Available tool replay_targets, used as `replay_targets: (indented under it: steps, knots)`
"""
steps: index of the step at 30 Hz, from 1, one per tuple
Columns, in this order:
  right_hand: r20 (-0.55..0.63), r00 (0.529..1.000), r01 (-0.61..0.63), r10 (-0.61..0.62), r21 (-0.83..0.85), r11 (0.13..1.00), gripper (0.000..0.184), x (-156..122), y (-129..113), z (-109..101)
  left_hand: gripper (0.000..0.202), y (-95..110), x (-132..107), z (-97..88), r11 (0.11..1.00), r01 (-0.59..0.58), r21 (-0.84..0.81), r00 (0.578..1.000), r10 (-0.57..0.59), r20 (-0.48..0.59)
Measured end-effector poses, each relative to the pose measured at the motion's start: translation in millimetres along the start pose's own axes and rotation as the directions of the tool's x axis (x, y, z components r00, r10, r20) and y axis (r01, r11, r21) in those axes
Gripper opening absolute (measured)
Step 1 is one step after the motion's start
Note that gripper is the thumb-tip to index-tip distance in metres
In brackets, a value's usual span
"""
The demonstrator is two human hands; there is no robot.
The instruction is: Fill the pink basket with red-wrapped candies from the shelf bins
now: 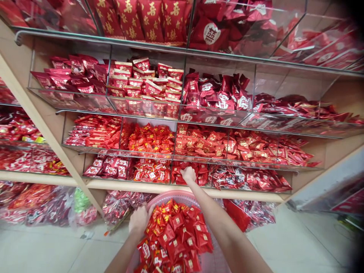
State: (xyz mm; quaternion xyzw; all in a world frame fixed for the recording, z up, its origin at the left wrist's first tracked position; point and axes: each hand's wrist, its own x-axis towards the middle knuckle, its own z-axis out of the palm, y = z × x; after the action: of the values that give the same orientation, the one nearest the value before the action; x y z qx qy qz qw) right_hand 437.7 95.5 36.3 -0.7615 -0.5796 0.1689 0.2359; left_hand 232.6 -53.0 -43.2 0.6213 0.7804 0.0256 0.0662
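Note:
My left hand (139, 218) grips the rim of a pink plastic basket (167, 195), its fingers curled over the edge at the left. Small red wrapped candies (182, 235) fill the basket, some with yellow print and some plain red with a small gold label. My right hand (188, 175) reaches over the basket into a bottom-shelf compartment. Its fingers are curled in at the red packets (202, 176) there. What it holds, if anything, is hidden.
A wooden shelf unit (184, 186) with clear dividers holds several rows of red packets. Bagged goods (122, 206) lie beneath the lowest board, and more plastic bags (42, 204) sit at the left. Pale floor tiles (298, 235) show on both sides.

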Motion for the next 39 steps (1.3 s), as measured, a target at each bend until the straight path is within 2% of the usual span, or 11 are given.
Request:
replay_targets:
  steps: [4,9,15,21,26,31,35,39]
  knots:
    - [0.039,0.998,-0.047,0.045,0.038,0.998,0.027,1.9,-2.2,3.3,0.060,0.2,-0.3,-0.9,1.000,-0.007,0.008,1.000,0.007,0.008]
    - [0.039,0.999,-0.029,0.026,0.065,0.997,0.025,1.0,-9.9,0.3,0.063,1.0,-0.4,-2.2,1.000,0.000,-0.008,1.000,0.000,0.010]
    - [0.030,0.997,0.073,-0.076,0.100,0.992,0.020,-4.2,-15.3,-8.0,0.062,-0.6,0.5,-0.3,0.999,0.009,-0.038,1.000,-0.008,0.021]
    - [-0.001,0.978,0.206,-0.209,0.169,0.964,0.018,-15.7,-0.4,-25.8,0.064,-0.9,1.4,0.1,1.000,0.009,-0.028,0.999,-0.008,0.035]
    - [-0.091,0.919,0.393,-0.384,0.302,0.869,0.018,-51.7,35.1,-50.1,0.066,0.0,0.8,-0.3,1.000,-0.007,-0.017,1.000,0.008,0.030]
    - [-0.032,0.888,0.440,-0.458,0.346,0.829,0.021,-103.5,77.0,-60.1,0.065,0.8,0.7,-0.7,1.000,0.006,-0.015,0.999,-0.006,0.038]
    - [0.078,0.889,0.393,-0.450,0.372,0.841,0.021,-139.6,94.4,-54.2,0.066,0.5,1.1,0.3,1.000,0.010,-0.026,0.999,-0.009,0.041]
    - [0.174,0.868,0.364,-0.466,0.416,0.833,0.017,-164.7,94.9,-32.3,0.064,-0.4,1.1,2.6,1.000,0.005,-0.015,1.000,-0.005,0.016]
